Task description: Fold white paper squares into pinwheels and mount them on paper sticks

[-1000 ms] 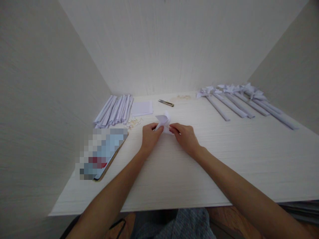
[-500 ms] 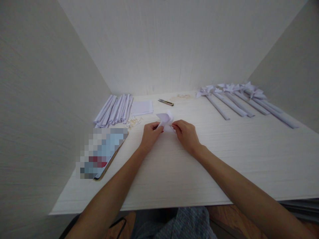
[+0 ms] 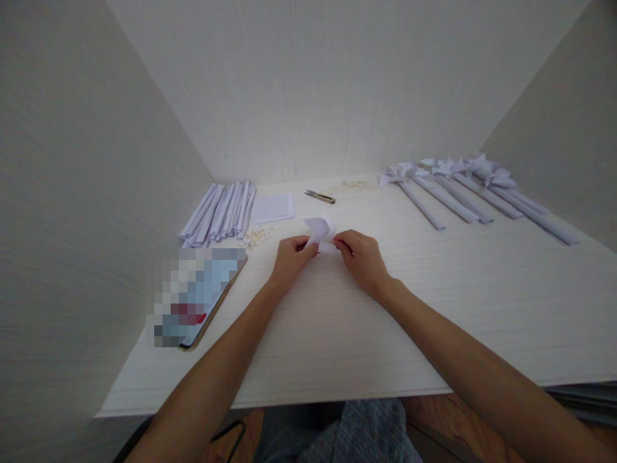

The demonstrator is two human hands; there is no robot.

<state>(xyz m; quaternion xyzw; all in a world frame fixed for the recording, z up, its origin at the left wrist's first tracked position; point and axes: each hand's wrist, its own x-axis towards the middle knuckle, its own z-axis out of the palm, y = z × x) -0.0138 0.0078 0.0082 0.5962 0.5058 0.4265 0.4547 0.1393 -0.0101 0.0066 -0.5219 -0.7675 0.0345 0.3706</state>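
Note:
Over the middle of the table, my left hand [image 3: 293,258] pinches a white paper pinwheel head [image 3: 317,226] between thumb and fingers. The paper's flaps curl up and inward. At its right side, my right hand [image 3: 360,258] is closed in a pinch, fingertips right by the paper. A thin pale bit [image 3: 330,240] shows between those fingertips and the pinwheel head, too small to name. The fingers partly hide the lower part of the paper.
Rolled paper sticks [image 3: 219,213] lie at left beside square paper sheets [image 3: 273,208] and small pale bits [image 3: 258,236]. Thread snips [image 3: 319,197] rest at the back. Paper pinwheels on sticks [image 3: 450,193] lie at right. A phone [image 3: 216,289] with a blurred screen is front left.
The right fingertips have shifted very slightly, and the paper's right flap sits a little differently, with a gap showing at its side. The left hand keeps its pinch.

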